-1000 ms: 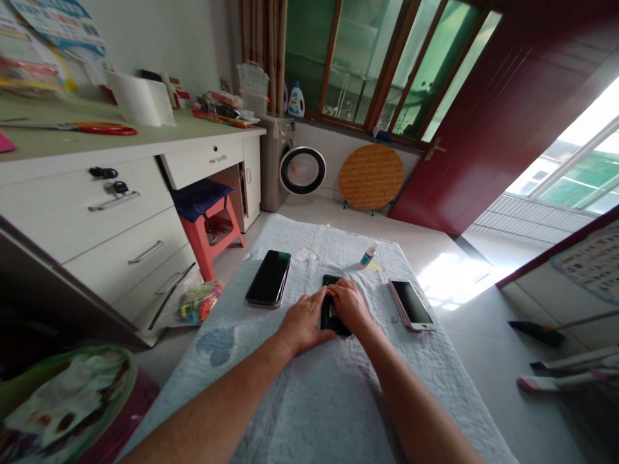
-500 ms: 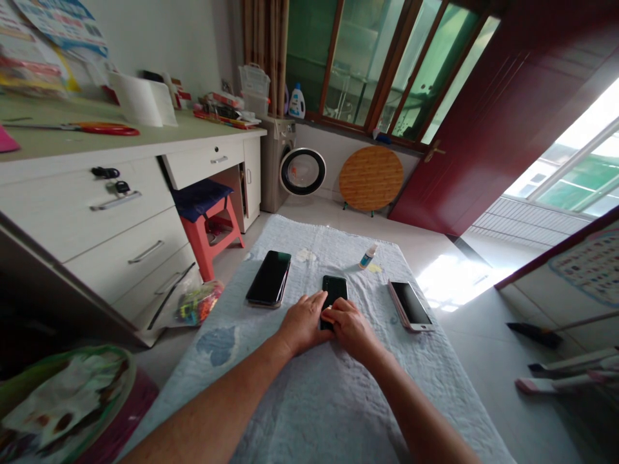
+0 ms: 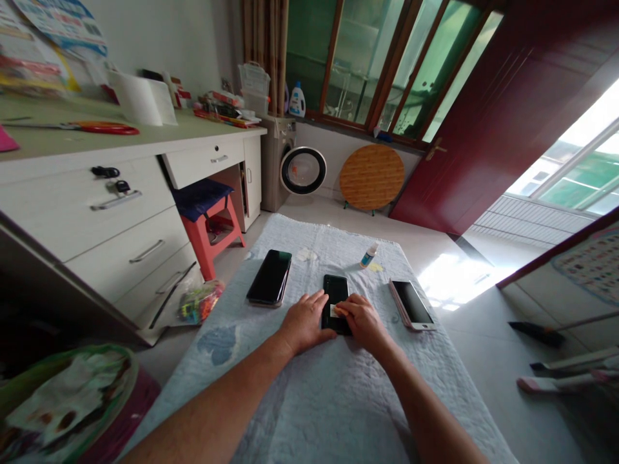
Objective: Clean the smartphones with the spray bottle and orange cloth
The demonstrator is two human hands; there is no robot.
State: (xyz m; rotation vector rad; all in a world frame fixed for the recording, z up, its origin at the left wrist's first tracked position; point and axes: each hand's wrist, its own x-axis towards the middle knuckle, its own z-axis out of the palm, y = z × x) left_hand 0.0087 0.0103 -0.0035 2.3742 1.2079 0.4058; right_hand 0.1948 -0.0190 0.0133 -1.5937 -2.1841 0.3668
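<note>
A black phone (image 3: 335,287) lies on the cloth-covered table in front of me, its upper end pointing away. My left hand (image 3: 305,320) holds it steady, fingers along its left edge and thumb at its lower end. With bent fingers, my right hand (image 3: 360,317) presses a small whitish pad (image 3: 334,310) onto the phone; whether it is paper or cloth I cannot tell. Left of my hands lies a larger dark phone (image 3: 269,277), apparently stacked on another thin item. A white-framed phone (image 3: 412,305) lies to the right. Beyond my hands stands a small spray bottle (image 3: 369,255).
A pale blue quilted cloth (image 3: 290,399) covers the table. To the left are a desk with drawers (image 3: 111,225), a red stool (image 3: 203,238) and a full waste bin (image 3: 138,380). A washing machine (image 3: 275,161) with its door ajar and a round wooden board (image 3: 371,177) are behind.
My right hand has moved slightly right and back on the phone, bringing more of the whitish pad and phone into sight. My left hand stays at the phone's edge.
</note>
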